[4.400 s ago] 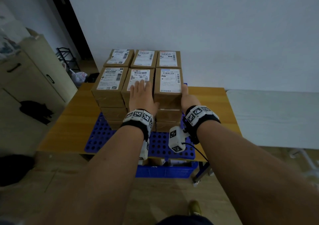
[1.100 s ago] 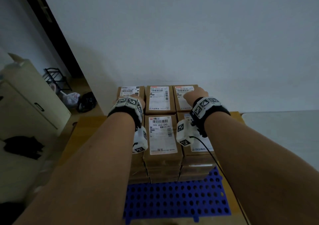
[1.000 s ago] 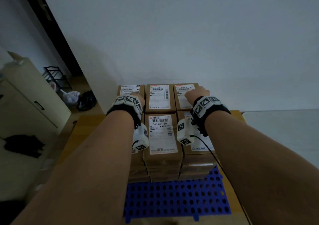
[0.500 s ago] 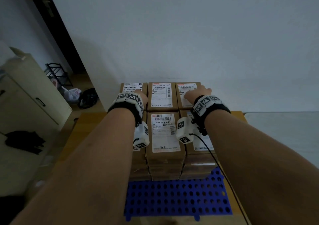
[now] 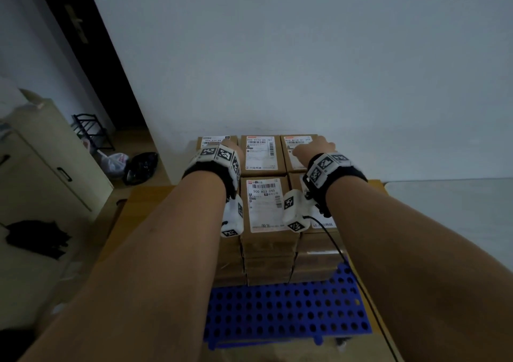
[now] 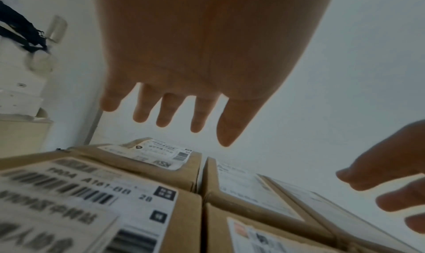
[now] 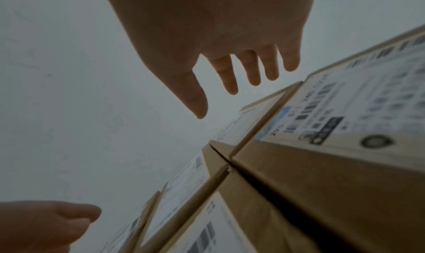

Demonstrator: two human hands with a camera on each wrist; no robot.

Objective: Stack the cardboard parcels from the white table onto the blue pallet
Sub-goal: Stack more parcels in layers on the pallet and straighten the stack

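Both hands, the left hand [image 6: 207,56] and right hand [image 7: 220,35], are hovering spread and empty over the parcels [image 5: 262,153], which probably need gentle, even squaring on the pallet [image 5: 286,311].

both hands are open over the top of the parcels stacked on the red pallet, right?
Not quite: the pallet is blue, not red, as the head view shows. The rest holds: the left hand and right hand are open over the stacked parcels.
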